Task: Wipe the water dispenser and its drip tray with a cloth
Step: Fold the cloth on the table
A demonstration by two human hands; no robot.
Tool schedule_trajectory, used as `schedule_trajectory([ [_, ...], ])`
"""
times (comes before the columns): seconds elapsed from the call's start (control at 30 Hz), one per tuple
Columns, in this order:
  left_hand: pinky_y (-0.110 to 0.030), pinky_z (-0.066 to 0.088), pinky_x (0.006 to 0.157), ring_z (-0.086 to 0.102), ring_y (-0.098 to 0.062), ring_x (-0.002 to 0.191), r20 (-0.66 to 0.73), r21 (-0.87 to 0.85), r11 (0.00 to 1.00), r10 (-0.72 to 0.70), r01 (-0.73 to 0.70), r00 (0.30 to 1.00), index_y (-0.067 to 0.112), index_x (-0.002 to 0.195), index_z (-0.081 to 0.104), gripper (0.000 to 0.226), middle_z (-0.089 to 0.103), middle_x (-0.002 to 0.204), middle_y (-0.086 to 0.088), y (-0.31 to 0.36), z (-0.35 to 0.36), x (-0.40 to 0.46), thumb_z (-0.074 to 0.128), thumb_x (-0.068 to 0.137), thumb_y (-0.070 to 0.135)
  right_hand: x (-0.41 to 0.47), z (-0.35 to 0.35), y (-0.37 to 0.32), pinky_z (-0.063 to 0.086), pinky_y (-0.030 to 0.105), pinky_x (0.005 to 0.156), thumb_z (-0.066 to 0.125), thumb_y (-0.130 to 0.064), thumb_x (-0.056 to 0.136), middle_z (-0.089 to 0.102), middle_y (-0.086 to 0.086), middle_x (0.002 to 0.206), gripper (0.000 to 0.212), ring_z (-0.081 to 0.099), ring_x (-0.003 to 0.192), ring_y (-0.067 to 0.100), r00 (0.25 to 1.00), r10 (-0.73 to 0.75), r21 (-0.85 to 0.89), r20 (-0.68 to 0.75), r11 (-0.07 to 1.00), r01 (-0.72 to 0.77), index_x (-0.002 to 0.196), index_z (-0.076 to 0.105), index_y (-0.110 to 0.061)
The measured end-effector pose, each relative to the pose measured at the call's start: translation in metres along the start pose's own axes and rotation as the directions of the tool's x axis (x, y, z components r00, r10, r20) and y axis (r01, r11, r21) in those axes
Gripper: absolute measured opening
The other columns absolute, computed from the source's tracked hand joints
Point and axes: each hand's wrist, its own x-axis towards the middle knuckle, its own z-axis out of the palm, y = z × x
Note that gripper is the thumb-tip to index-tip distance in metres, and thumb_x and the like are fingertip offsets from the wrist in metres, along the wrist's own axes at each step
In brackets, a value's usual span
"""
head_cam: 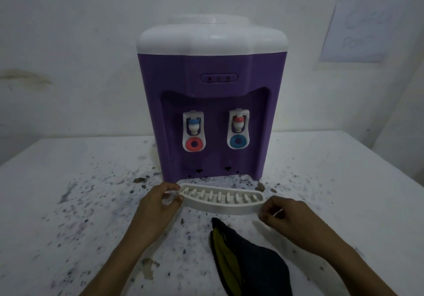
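Note:
A purple water dispenser with a white top and two taps stands at the back of the table. Its white slotted drip tray is out of the dispenser, just in front of its base. My left hand pinches the tray's left end between thumb and fingers. My right hand grips the tray's right end with curled fingers. A dark blue cloth with a yellow-green fold lies on the table below the tray, between my forearms.
The white table is speckled with dark dirt and flaking spots, thickest around the dispenser's base. A white wall stands close behind, with a paper sheet on it at the upper right.

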Motion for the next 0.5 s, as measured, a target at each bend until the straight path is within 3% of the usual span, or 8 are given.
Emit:
schedule_trajectory([
  [0.1, -0.002, 0.037, 0.069, 0.057, -0.004, 0.095, 0.023, 0.005, 1.0, -0.028, 0.028, 0.999, 0.024, 0.103, 0.062, 0.016, 0.063, 0.11, 0.004, -0.003, 0.001, 0.003, 0.063, 0.088, 0.019, 0.002, 0.003, 0.01, 0.051, 0.018, 0.074, 0.062, -0.037, 0.088, 0.066, -0.016, 0.09, 0.006, 0.062, 0.078, -0.003, 0.998, 0.059, 0.011, -0.022, 0.998, -0.059, 0.09, 0.063, -0.031],
  [0.3, -0.004, 0.04, 0.068, 0.056, 0.005, 0.09, 0.057, -0.017, 0.998, -0.063, 0.064, 0.996, 0.023, 0.103, 0.064, 0.02, 0.065, 0.107, 0.005, -0.008, 0.005, 0.002, 0.066, 0.086, 0.014, 0.008, 0.01, 0.015, 0.049, 0.016, 0.077, 0.059, -0.045, 0.087, 0.066, -0.014, 0.101, 0.027, 0.062, 0.084, -0.003, 0.996, 0.087, -0.02, -0.006, 0.996, -0.088, 0.111, 0.061, -0.034],
  [0.5, -0.008, 0.04, 0.075, 0.056, -0.001, 0.092, 0.03, -0.031, 0.997, -0.072, 0.073, 0.997, 0.025, 0.105, 0.059, 0.021, 0.061, 0.11, 0.002, -0.009, 0.009, 0.0, 0.065, 0.087, 0.015, 0.016, 0.006, 0.007, 0.04, 0.005, 0.065, 0.059, -0.041, 0.089, 0.063, -0.012, 0.095, 0.033, 0.059, 0.082, -0.002, 0.998, 0.062, -0.049, 0.003, 0.997, -0.062, 0.121, 0.057, -0.03],
])
